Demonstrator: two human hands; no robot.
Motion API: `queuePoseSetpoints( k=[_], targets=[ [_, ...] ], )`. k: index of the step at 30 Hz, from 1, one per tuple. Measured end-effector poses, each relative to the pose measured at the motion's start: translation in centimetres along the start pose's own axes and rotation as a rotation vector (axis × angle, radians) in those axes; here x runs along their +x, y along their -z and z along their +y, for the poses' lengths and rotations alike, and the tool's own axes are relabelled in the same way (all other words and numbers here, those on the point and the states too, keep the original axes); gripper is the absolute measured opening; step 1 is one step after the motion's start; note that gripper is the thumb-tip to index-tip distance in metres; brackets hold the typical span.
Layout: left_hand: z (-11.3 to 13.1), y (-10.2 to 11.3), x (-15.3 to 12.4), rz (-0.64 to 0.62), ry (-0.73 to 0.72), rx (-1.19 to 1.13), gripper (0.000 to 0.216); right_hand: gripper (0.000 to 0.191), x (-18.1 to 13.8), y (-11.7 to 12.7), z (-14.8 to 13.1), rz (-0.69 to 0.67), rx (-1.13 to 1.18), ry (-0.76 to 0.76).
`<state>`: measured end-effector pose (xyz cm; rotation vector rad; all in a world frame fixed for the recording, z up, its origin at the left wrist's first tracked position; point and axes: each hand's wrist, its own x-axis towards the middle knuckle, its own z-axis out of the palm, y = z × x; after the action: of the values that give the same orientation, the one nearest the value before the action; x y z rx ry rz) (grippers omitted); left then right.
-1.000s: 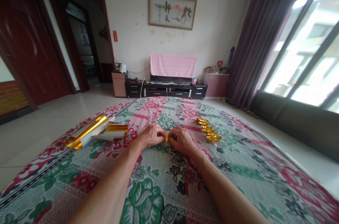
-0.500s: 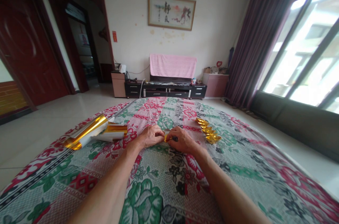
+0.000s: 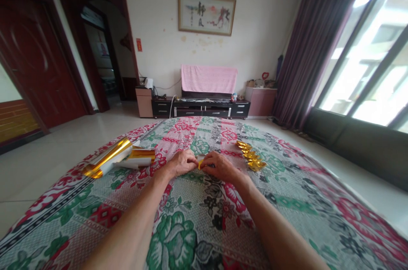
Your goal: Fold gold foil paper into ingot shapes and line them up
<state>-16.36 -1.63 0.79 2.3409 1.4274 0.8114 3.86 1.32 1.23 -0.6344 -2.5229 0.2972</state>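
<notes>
Between my two hands, low over the flowered cloth, is a small piece of gold foil paper (image 3: 200,163), mostly covered by fingers. My left hand (image 3: 183,163) pinches its left side with fingers curled. From the right, my right hand (image 3: 219,164) has its fingers closed on the same piece. Curled sheets of gold foil paper (image 3: 110,157) with white backs lie to the left of my left hand. A row of several folded gold paper pieces (image 3: 251,157) sits to the right of my right hand.
A patterned red, green and grey cloth (image 3: 178,240) covers the round-edged surface under my hands. Beyond it stand a black TV cabinet (image 3: 202,108) and a pink towel (image 3: 208,78) draped over a screen. A purple curtain (image 3: 306,49) hangs beside the window at right.
Both hands stay at the gold paper, with only a slight shift of the right fingers. The whole view has moved a little.
</notes>
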Motion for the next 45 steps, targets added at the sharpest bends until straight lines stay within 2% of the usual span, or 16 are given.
queuePoseSetpoints(
  k=[12, 18, 32, 40, 45],
  targets=[
    [0.0, -0.4, 0.1, 0.028, -0.018, 0.026, 0.016, 0.02, -0.3, -0.5, -0.4, 0.05, -0.077, 0.052],
    [0.4, -0.4, -0.1, 0.041, -0.014, 0.029, 0.017, 0.019, -0.4, -0.6, -0.8, 0.067, -0.085, 0.026],
    [1.6, 0.6, -0.4, -0.066, 0.076, 0.047, 0.017, 0.016, -0.2, -0.8, -1.1, 0.093, -0.067, -0.049],
    [1.4, -0.2, -0.4, 0.031, -0.011, 0.196, 0.012, 0.017, -0.3, -0.8, -1.1, 0.111, -0.063, -0.056],
    [1.1, -0.5, -0.2, 0.069, -0.044, 0.21, 0.014, 0.014, -0.3, -0.9, -1.1, 0.122, -0.056, -0.075]
  ],
)
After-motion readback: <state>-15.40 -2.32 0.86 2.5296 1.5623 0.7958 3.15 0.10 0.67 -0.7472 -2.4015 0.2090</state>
